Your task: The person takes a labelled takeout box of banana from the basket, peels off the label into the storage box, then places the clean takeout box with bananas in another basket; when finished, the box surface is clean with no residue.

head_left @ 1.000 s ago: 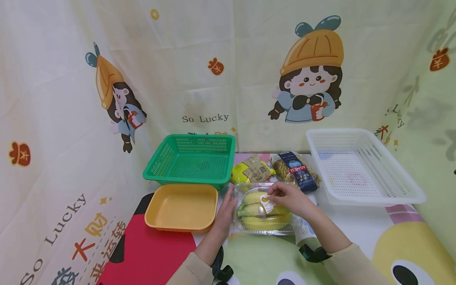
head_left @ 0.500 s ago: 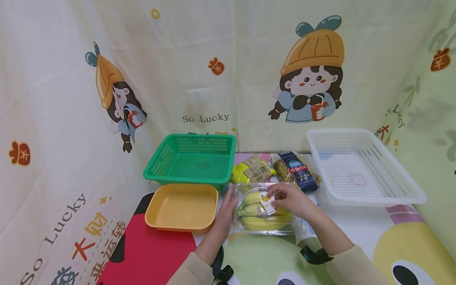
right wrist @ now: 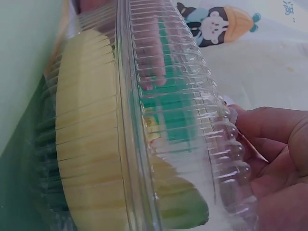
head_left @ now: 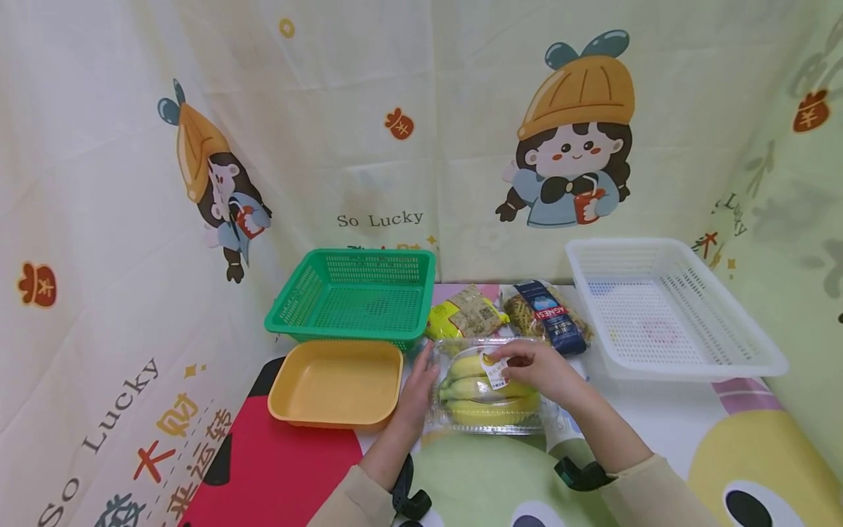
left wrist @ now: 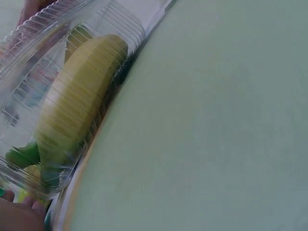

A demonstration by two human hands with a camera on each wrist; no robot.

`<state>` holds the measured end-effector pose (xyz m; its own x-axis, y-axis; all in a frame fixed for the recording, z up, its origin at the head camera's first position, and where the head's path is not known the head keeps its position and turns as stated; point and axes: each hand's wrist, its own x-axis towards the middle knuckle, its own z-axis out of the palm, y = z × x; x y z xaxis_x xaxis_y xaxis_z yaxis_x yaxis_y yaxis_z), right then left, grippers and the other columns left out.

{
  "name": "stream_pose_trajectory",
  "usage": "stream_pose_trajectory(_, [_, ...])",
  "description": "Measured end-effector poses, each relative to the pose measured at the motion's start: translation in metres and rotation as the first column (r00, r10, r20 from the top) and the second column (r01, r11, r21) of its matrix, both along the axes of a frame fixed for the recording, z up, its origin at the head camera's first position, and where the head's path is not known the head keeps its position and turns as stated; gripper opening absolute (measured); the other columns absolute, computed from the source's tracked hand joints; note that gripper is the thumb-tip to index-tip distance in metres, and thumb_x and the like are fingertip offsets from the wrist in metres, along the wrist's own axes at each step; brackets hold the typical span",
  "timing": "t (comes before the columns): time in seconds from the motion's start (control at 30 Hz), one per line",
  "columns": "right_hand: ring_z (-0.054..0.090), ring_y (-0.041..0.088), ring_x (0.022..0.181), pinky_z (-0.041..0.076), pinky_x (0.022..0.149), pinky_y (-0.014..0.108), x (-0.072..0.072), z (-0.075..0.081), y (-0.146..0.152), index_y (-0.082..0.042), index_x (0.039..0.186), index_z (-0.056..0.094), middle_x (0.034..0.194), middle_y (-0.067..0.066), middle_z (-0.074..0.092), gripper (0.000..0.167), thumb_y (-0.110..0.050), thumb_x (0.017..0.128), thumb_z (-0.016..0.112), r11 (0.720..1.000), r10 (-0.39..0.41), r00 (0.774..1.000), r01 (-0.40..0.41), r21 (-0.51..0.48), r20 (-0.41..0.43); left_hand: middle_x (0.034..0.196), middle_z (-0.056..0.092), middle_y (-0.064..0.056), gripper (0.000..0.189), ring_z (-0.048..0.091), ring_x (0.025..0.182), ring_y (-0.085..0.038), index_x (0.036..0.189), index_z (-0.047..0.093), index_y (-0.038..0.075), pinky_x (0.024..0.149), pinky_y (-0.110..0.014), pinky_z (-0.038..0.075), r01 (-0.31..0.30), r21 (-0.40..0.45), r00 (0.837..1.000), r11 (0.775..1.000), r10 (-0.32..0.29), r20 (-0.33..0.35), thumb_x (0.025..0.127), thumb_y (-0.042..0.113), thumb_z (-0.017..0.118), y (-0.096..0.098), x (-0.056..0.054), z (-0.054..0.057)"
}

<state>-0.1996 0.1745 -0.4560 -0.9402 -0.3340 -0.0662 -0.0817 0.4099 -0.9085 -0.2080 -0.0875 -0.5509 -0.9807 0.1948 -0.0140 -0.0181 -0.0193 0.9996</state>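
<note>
Downward head view, close wrist views, shared clear box [head_left: 487,430]

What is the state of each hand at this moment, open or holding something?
Left hand: open, against the side of the clear plastic clamshell.
Right hand: closed, pinching the white banana label.

A clear plastic box [left wrist: 126,19] sits on the worktop [left wrist: 202,120], one long ribbed wall turned to the near edge, where the surface is plain pale green. Through that wall shows a large yellow banana [left wrist: 79,91], its green end toward the left edge. Part of a second banana [left wrist: 78,37] peeps out behind it. The left hand [left wrist: 20,214] is at the box's left end; contact is hard to judge. A bit of the right hand [left wrist: 36,6] shows, blurred, beyond the lid.
</note>
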Motion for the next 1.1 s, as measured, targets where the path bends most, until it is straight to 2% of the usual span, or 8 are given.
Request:
stream_pose_trajectory(0.17, [0.065,0.02,0.097,0.056,0.078,0.031,0.002,0.001,0.002,-0.02,0.123,0.069,0.127,0.008,0.063,0.034,-0.012,0.089,0.071,1.0,0.006,1.0,-0.007,-0.012,-0.005,0.166,0.015,0.004,0.06,0.007,0.154,-0.026,0.158,0.023,0.029,0.123,-0.058,0.008,-0.05,-0.032,0.999,0.998,0.05,-0.001,0.103,0.038,0.044,0.001,-0.001,0.009])
stream_pose_trajectory(0.33, [0.062,0.022,0.097,0.056,0.076,0.03,0.003,0.002,0.003,-0.021,0.126,0.067,0.132,0.009,0.061,0.039,-0.011,0.089,0.071,1.0,0.019,0.999,-0.019,-0.002,-0.03,0.166,0.014,0.007,0.057,0.007,0.154,-0.025,0.157,0.025,0.033,0.121,-0.061,0.011,-0.072,-0.122,0.997,0.99,0.069,-0.03,0.104,0.033,0.045,0.0,0.008,0.025])
stream_pose_trajectory(0.43, [0.061,0.023,0.096,0.056,0.074,0.027,0.003,0.002,0.004,-0.02,0.128,0.066,0.133,0.009,0.059,0.041,-0.01,0.089,0.071,1.0,0.023,0.999,-0.023,0.005,-0.047,0.166,0.014,0.005,0.057,0.008,0.154,-0.027,0.157,0.026,0.03,0.12,-0.063,0.014,-0.045,-0.169,0.997,0.985,0.033,-0.073,0.104,0.031,0.047,-0.004,0.015,0.036])
stream_pose_trajectory(0.57, [0.059,0.024,0.095,0.055,0.073,0.026,0.003,0.0,0.005,-0.019,0.13,0.065,0.133,0.011,0.058,0.043,-0.01,0.089,0.071,0.999,0.036,0.998,-0.036,0.001,-0.055,0.166,0.016,0.002,0.057,0.013,0.154,-0.028,0.157,0.027,0.023,0.121,-0.058,0.018,0.013,-0.194,0.993,0.981,-0.035,-0.114,0.104,0.028,0.048,-0.017,0.022,0.051])
stream_pose_trajectory(0.67, [0.058,0.024,0.095,0.055,0.072,0.027,0.003,-0.002,0.006,-0.019,0.131,0.064,0.134,0.013,0.056,0.043,-0.01,0.089,0.07,0.999,0.047,0.997,-0.047,0.0,-0.055,0.165,0.02,0.001,0.055,0.02,0.153,-0.028,0.156,0.031,0.021,0.121,-0.052,0.022,0.035,-0.207,0.989,0.978,-0.064,-0.137,0.104,0.025,0.048,-0.034,0.027,0.064])
stream_pose_trajectory(0.77, [0.059,0.024,0.093,0.056,0.07,0.03,0.004,-0.002,0.007,-0.018,0.132,0.063,0.135,0.015,0.055,0.044,-0.01,0.089,0.07,0.999,0.05,0.998,-0.049,0.003,-0.05,0.164,0.025,-0.001,0.052,0.025,0.151,-0.028,0.155,0.035,0.02,0.121,-0.05,0.024,0.024,-0.225,0.986,0.974,-0.061,-0.158,0.104,0.022,0.048,-0.057,0.028,0.075])
stream_pose_trajectory(0.97, [0.059,0.023,0.089,0.055,0.067,0.032,0.005,-0.001,0.007,-0.018,0.134,0.062,0.136,0.014,0.054,0.045,-0.011,0.09,0.07,0.999,0.041,0.999,-0.041,-0.001,-0.032,0.159,0.035,-0.001,0.048,0.03,0.149,-0.028,0.151,0.04,0.027,0.119,-0.049,0.028,-0.08,-0.314,0.99,0.946,0.038,-0.137,0.104,0.03,0.049,-0.118,0.021,0.089])
stream_pose_trajectory(1.1, [0.059,0.022,0.088,0.054,0.065,0.031,0.005,0.0,0.006,-0.019,0.134,0.062,0.136,0.013,0.054,0.045,-0.013,0.09,0.07,0.999,0.042,0.999,-0.042,-0.003,-0.016,0.159,0.035,-0.008,0.05,0.029,0.149,-0.032,0.152,0.039,0.022,0.119,-0.052,0.027,-0.143,-0.375,0.986,0.916,0.1,-0.132,0.105,0.035,0.046,-0.164,0.018,0.096])
